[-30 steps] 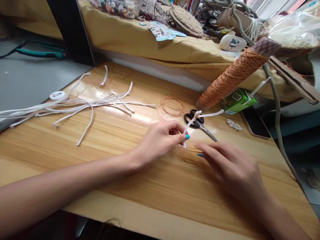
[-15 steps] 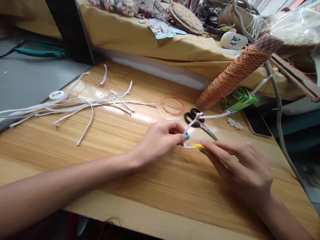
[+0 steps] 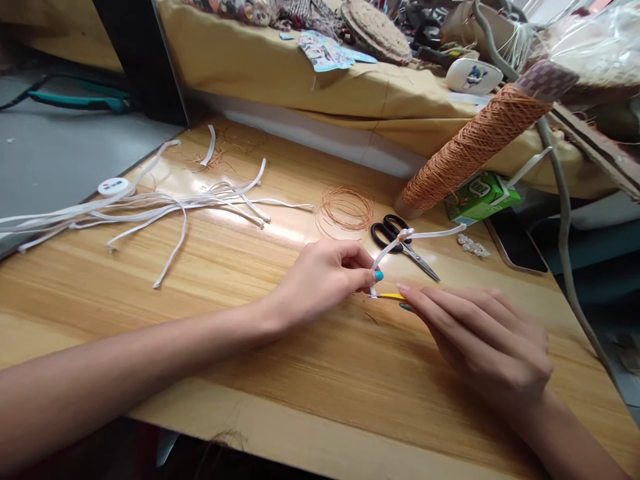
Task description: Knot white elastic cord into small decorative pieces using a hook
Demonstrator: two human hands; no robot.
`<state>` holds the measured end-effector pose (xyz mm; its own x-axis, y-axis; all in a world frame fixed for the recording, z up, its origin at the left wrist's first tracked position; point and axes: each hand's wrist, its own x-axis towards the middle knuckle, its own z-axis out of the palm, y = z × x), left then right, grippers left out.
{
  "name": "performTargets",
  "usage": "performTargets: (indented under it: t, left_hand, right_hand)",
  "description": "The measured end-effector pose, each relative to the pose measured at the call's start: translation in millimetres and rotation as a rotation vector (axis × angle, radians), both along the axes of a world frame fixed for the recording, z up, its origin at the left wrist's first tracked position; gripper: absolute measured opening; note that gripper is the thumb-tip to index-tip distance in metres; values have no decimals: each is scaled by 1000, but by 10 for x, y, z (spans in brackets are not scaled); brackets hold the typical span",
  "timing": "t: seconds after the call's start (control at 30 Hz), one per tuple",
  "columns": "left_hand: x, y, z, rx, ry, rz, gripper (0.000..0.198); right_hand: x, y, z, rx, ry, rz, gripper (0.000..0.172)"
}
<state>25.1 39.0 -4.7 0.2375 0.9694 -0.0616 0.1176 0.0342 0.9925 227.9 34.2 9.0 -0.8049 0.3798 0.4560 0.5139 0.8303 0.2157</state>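
My left hand [image 3: 320, 277] pinches the lower end of a white strip [image 3: 387, 250] that rises to a knot wound with orange thread [image 3: 406, 233] and runs on to the right over the black scissors [image 3: 400, 241]. My right hand [image 3: 480, 340] holds a thin yellow tool [image 3: 390, 296] between its fingers, its tip touching the strip's end just below my left thumb. Both hands rest low over the wooden table [image 3: 250, 347].
A coil of copper-coloured thread [image 3: 346, 208] lies behind the hands. Several loose white strips [image 3: 150, 208] spread at the left by a round white tape measure [image 3: 113, 187]. A cone of orange twine [image 3: 465, 150], a green box [image 3: 481, 193] and a phone [image 3: 517, 247] sit at the right.
My right hand has picked up the yellow tool from the table and drawn its tip to the strip's end. My left hand has stayed in place.
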Motion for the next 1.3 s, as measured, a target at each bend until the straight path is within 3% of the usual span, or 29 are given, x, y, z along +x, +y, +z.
performTargets:
  t: [0.3,0.5,0.77,1.07,1.3]
  left_hand:
    - [-3,12,6,-35,-21,-23,6]
    - [-13,35,-18,-53,-33,-84,5]
    - [-27,73,-56,-24,-19,-201,5]
    - [-27,68,-67,15,-47,-370,20]
    - [-3,17,-110,186,96,-300,16]
  right_hand:
    - [-21,2,-10,-7,4,-4,25]
    - [-52,26,-55,-105,18,-42,20]
    - [-93,39,-25,-540,116,-141,24]
    - [-85,53,51,-850,142,-277,22]
    - [-101,22,67,-994,74,-349,29]
